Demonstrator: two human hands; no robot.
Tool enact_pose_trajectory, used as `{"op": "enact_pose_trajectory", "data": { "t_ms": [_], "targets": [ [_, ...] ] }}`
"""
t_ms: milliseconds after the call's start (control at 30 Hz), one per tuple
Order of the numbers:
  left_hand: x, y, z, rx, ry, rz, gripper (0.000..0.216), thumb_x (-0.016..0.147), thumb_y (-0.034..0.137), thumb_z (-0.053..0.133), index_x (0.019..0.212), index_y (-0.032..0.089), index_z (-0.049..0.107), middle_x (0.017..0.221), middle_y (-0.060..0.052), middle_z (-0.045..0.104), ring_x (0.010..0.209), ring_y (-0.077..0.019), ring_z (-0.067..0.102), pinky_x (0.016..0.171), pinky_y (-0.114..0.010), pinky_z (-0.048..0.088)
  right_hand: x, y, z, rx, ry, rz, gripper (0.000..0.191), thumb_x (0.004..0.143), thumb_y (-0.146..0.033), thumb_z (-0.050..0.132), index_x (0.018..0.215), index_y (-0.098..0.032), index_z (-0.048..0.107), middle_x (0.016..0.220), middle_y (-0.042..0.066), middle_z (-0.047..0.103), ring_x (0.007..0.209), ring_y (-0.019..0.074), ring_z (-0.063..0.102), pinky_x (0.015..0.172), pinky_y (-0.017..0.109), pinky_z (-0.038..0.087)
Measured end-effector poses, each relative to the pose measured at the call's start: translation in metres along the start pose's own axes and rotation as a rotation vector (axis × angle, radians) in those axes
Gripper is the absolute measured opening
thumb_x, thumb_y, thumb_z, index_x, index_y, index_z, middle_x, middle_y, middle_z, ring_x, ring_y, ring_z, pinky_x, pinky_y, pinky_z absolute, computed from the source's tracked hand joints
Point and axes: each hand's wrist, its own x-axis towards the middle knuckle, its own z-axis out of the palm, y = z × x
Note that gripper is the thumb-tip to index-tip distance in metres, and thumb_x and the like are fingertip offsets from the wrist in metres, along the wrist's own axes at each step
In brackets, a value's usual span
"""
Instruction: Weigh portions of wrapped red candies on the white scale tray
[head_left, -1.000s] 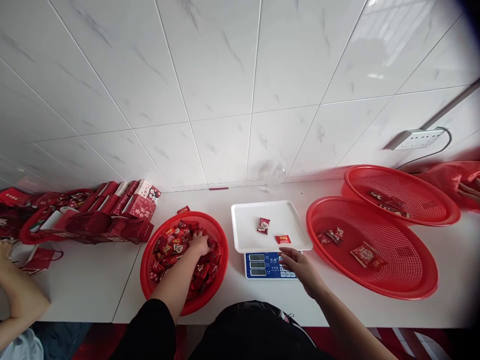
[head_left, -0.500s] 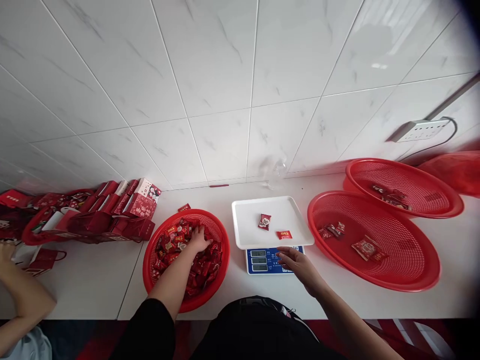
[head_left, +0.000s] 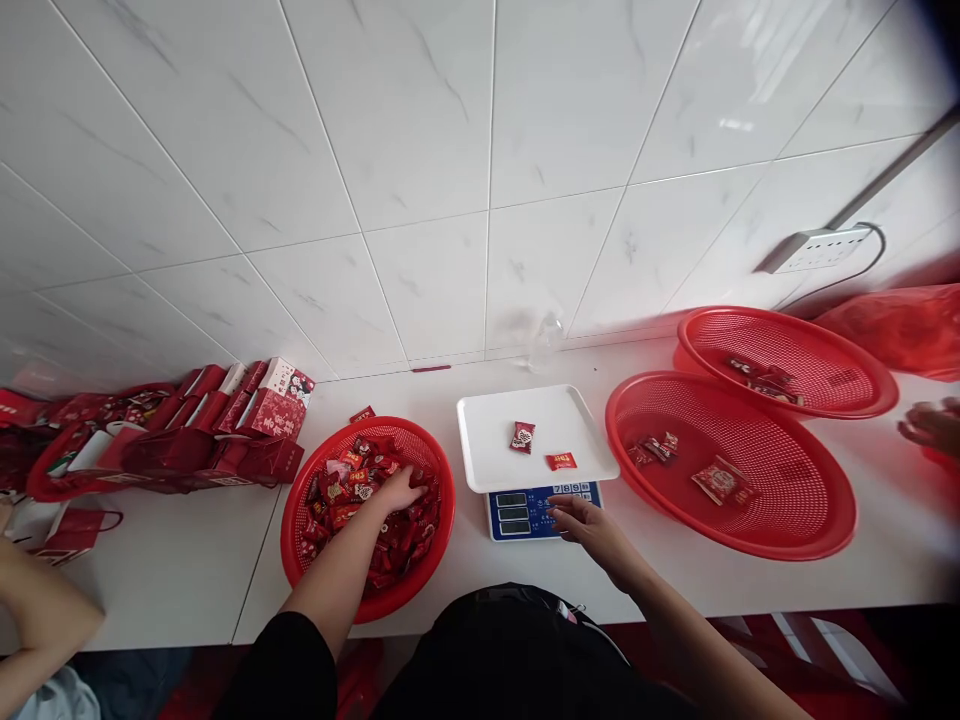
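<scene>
My left hand [head_left: 398,491] lies among the red wrapped candies in a round red basket [head_left: 420,585], fingers curled down into the pile; what they grip is hidden. My right hand [head_left: 590,527] rests with fingers stretched out on the blue keypad front of a small scale [head_left: 523,511]. The scale's white tray [head_left: 487,440] carries two red candies [head_left: 523,437].
Two wide red mesh baskets [head_left: 780,535] with a few candy packets stand to the right. Red gift boxes and bags [head_left: 247,425] crowd the left. Another person's arm [head_left: 37,610] is at the far left, another hand [head_left: 930,425] at the right edge. A power strip [head_left: 814,250] hangs on the tiled wall.
My left hand has shifted slightly within the candy pile. The right hand stays at the scale's keypad. A hand has appeared at the right edge, and the view has drifted.
</scene>
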Motion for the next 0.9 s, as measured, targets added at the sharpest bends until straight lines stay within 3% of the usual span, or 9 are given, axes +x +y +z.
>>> {"op": "enact_pose_trajectory", "data": {
  "t_ms": [100, 167, 300, 400, 533, 633, 767, 900],
  "targets": [
    [0.001, 0.006, 0.006, 0.005, 0.006, -0.018, 0.077, 0.054, 0.047, 0.07, 0.121, 0.018, 0.046, 0.14, -0.016, 0.033, 0.127, -0.0346, 0.031, 0.096, -0.038, 0.032, -0.002, -0.005, 0.003, -0.028, -0.019, -0.002, 0.039, 0.066, -0.044, 0.064, 0.096, -0.019, 0.061, 0.086, 0.004, 0.066, 0.077, 0.0178, 0.062, 0.07, 0.031, 0.048],
    [0.0, 0.012, 0.011, 0.003, 0.02, -0.019, 0.081, 0.045, 0.041, 0.076, 0.118, 0.017, 0.05, 0.139, -0.018, 0.034, 0.128, -0.0382, 0.026, 0.098, -0.041, 0.029, -0.004, -0.008, 0.004, -0.04, -0.02, -0.01, 0.038, 0.066, -0.044, 0.064, 0.095, -0.019, 0.061, 0.085, 0.004, 0.065, 0.076, 0.0179, 0.062, 0.069, 0.031, 0.048],
    [-0.006, 0.022, 0.019, -0.064, 0.068, 0.021, 0.051, 0.056, 0.033, 0.072, 0.103, 0.019, 0.058, 0.121, -0.015, 0.054, 0.113, -0.0318, 0.048, 0.092, -0.037, 0.035, -0.005, -0.008, 0.003, -0.04, -0.012, -0.02, 0.037, 0.065, -0.043, 0.066, 0.093, -0.019, 0.062, 0.083, 0.004, 0.066, 0.075, 0.0187, 0.063, 0.068, 0.032, 0.048],
    [-0.012, 0.022, 0.011, -0.179, 0.124, 0.046, 0.032, 0.068, 0.034, 0.063, 0.096, 0.019, 0.059, 0.106, -0.01, 0.063, 0.098, -0.0246, 0.058, 0.086, -0.032, 0.041, -0.005, -0.005, 0.002, -0.04, -0.021, -0.017, 0.037, 0.065, -0.043, 0.066, 0.093, -0.02, 0.062, 0.083, 0.004, 0.066, 0.075, 0.0184, 0.062, 0.068, 0.031, 0.048],
    [-0.027, 0.016, -0.014, -0.361, 0.209, 0.044, 0.032, 0.079, 0.038, 0.05, 0.103, 0.018, 0.055, 0.101, -0.008, 0.066, 0.09, -0.0188, 0.062, 0.077, -0.028, 0.046, -0.005, -0.005, 0.002, -0.039, -0.024, -0.013, 0.037, 0.065, -0.043, 0.065, 0.094, -0.02, 0.062, 0.083, 0.004, 0.066, 0.075, 0.0176, 0.062, 0.067, 0.03, 0.048],
    [-0.046, 0.022, -0.032, -0.74, 0.162, 0.033, 0.035, 0.079, 0.04, 0.049, 0.106, 0.019, 0.054, 0.093, -0.006, 0.068, 0.079, -0.0159, 0.064, 0.066, -0.025, 0.049, -0.007, -0.014, 0.007, -0.017, -0.048, -0.002, 0.036, 0.066, -0.043, 0.065, 0.094, -0.019, 0.062, 0.084, 0.004, 0.065, 0.076, 0.0178, 0.062, 0.07, 0.031, 0.048],
    [-0.067, 0.059, -0.031, -1.286, 0.013, 0.033, 0.032, 0.067, 0.034, 0.066, 0.095, 0.02, 0.059, 0.078, -0.001, 0.067, 0.065, -0.0124, 0.063, 0.056, -0.022, 0.049, -0.013, -0.036, 0.028, 0.052, -0.177, -0.023, 0.037, 0.069, -0.044, 0.063, 0.095, -0.018, 0.062, 0.089, 0.005, 0.066, 0.077, 0.0172, 0.062, 0.073, 0.033, 0.048],
    [-0.075, 0.112, 0.001, -1.375, -0.138, 0.116, 0.037, 0.061, 0.029, 0.073, 0.094, 0.018, 0.06, 0.079, -0.002, 0.066, 0.07, -0.0123, 0.063, 0.068, -0.023, 0.049, -0.011, -0.047, 0.052, 0.227, -0.345, -0.045, 0.043, 0.069, -0.045, 0.064, 0.101, -0.018, 0.058, 0.089, 0.004, 0.066, 0.075, 0.0146, 0.062, 0.071, 0.03, 0.048]
  ]
}}
